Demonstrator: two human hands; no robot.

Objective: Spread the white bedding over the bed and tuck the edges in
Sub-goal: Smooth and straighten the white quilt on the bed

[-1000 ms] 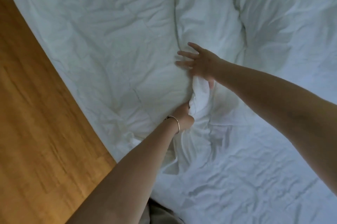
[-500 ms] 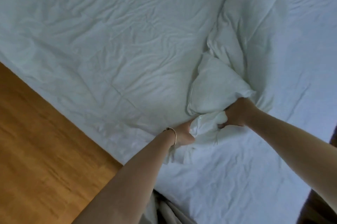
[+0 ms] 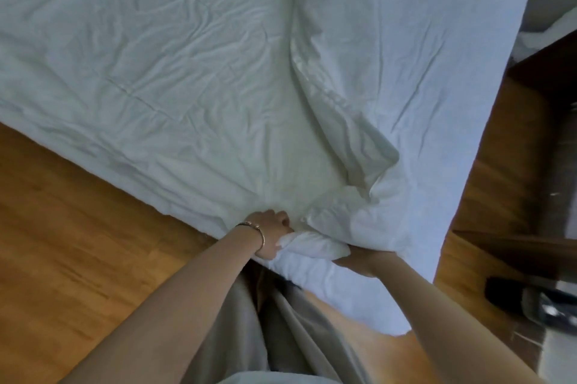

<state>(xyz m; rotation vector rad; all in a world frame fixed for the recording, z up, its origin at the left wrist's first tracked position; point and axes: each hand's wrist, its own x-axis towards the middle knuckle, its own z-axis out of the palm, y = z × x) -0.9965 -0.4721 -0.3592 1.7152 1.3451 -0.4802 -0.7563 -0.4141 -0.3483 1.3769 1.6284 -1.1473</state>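
Note:
The white bedding (image 3: 193,77) lies wrinkled across the bed and fills the upper part of the view. A thick folded ridge of it runs down the middle right towards me. My left hand (image 3: 271,233), with a bracelet at the wrist, grips a bunched wad of the bedding at its near edge. My right hand (image 3: 363,260) holds the same bunch from underneath, just to the right, and is mostly hidden by the cloth. The gathered corner hangs over the bed's near edge in front of my legs.
Wooden floor (image 3: 78,243) spreads to the left and below the bed. Dark wooden furniture (image 3: 530,140) stands at the right, with a dark object (image 3: 530,299) low on the floor beside it. My beige trousers (image 3: 281,336) show at the bottom.
Both hands have pulled the bunched bedding back towards me to the bed's near edge. My right hand went from lying flat on the cloth to holding it from below.

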